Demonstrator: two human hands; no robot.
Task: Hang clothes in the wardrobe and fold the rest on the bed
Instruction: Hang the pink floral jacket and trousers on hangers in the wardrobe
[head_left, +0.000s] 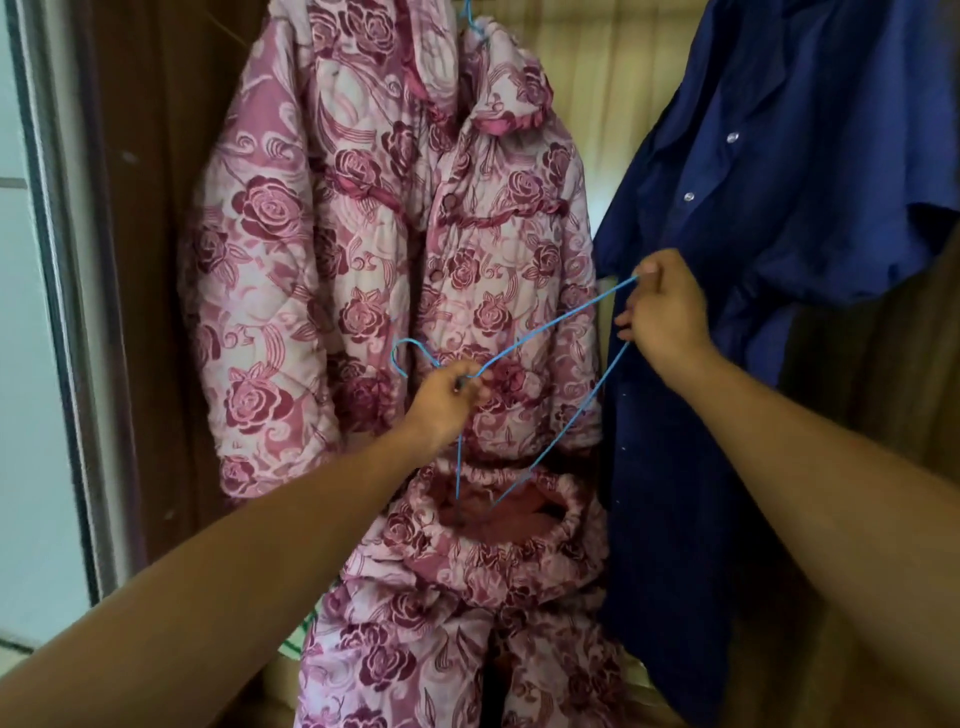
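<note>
Hanger (558, 326) mid-frame, lower corner inside trousers (441, 597) waistband, bottom centre. Your left hand (447, 402) grips hanger neck; right hand (667, 317) pinches upper corner. Step: hangering trousers. Next, probably: seat waistband, hook up beside jacket (322, 234).

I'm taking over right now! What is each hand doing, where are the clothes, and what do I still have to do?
Left hand: grips the blue wire hanger at its neck, just below the hook.
Right hand: grips one corner of the same hanger.
The hanger's other corner dips into the open waistband of the pink floral trousers.
Done: the pink floral jacket hangs on its own hanger, and the dark blue shirt hangs to its right.
Left: probably get the trousers onto the hanger and hang them up. The bed and the folding pile are not in view.
</note>
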